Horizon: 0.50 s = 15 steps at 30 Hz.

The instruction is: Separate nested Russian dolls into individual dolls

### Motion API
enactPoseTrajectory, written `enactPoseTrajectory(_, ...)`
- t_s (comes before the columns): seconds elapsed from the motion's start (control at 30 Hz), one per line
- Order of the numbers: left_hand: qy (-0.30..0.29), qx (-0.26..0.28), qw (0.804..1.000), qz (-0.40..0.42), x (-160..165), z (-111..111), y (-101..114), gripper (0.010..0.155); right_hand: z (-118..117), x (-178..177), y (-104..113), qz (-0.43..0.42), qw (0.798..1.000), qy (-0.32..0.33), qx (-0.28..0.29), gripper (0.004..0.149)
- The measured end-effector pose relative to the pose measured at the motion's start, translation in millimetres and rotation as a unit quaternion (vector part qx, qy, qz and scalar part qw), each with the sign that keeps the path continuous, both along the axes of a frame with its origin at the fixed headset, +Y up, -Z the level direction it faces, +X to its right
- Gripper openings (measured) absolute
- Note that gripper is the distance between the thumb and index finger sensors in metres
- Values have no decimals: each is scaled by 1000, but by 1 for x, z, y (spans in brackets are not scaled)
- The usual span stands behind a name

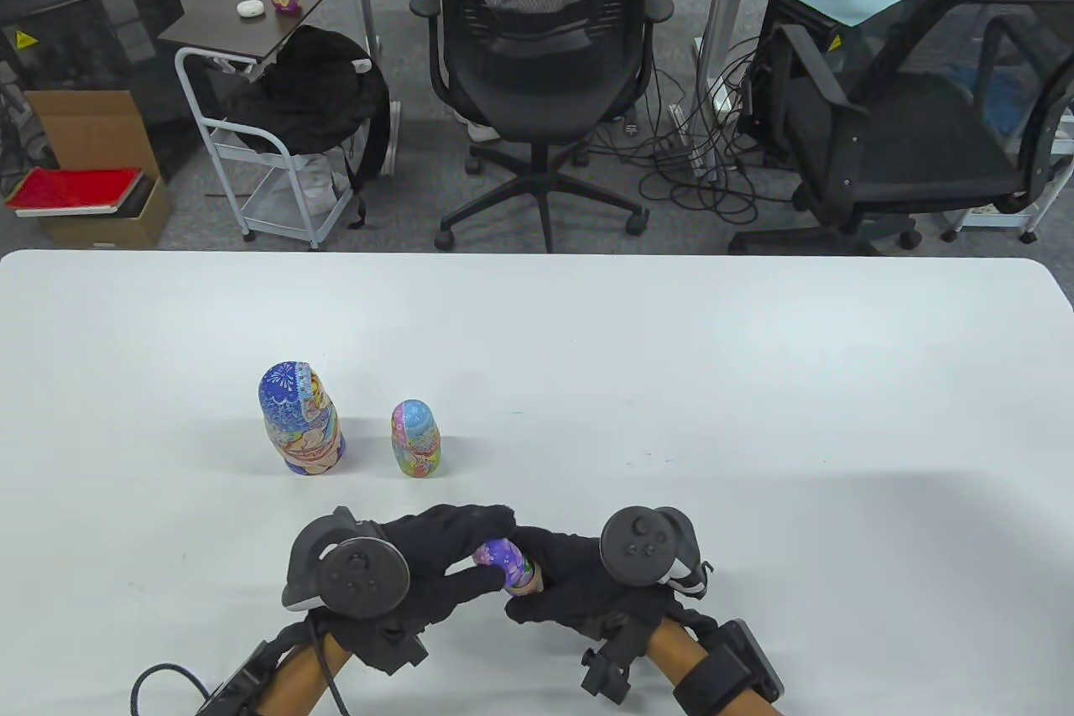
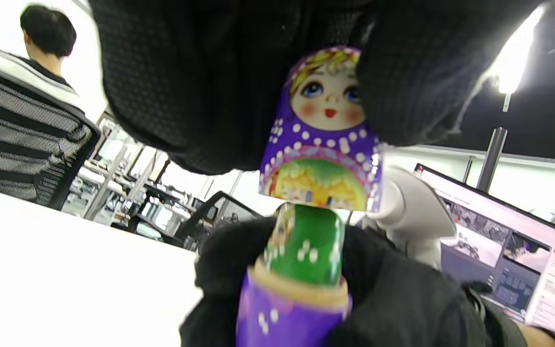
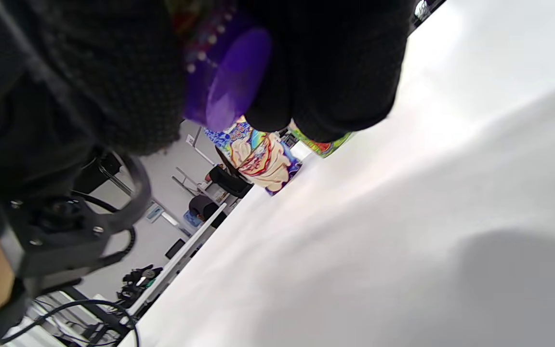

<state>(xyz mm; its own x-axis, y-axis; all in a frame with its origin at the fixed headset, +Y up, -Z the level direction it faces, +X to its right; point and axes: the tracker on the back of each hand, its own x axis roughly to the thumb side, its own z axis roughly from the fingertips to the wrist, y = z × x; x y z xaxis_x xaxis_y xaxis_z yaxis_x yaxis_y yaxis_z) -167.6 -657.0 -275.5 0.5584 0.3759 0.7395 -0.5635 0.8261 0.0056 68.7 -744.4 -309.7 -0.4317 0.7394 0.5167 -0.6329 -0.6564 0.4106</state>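
Gripping the purple doll's upper half (image 2: 323, 140), the left hand (image 1: 436, 561) holds it lifted just off the lower half (image 2: 287, 313), which the right hand (image 1: 570, 582) clasps; a green inner doll (image 2: 306, 246) stands exposed between the halves; both hands are closed, low over the white bench (image 1: 671, 380); a large blue doll (image 1: 300, 418) and a smaller pink doll (image 1: 416, 439) stand upright behind, apart.

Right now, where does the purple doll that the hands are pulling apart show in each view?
Table view: purple doll, low centre, between the left hand and right hand.
Left wrist view: centre, top half lifted off the bottom half, green doll showing between.
Right wrist view: top, only its purple base among the fingers.
Shared landmark: white table.
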Motion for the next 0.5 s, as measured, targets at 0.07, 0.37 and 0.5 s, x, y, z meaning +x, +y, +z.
enactPoseTrajectory(0.07, 16, 7, 1000, 3, -10, 1, 4, 62, -1, 2, 0, 2, 1000, -8, 5, 80)
enactPoseTrajectory(0.37, 139, -42, 977, -158, -53, -19, -31, 62, -4, 9, 2, -28, 999, -24, 0, 80)
enactPoseTrajectory(0.5, 169, -61, 953, -242, -53, -32, -54, 63, -4, 11, 1, -29, 999, -28, 2, 77)
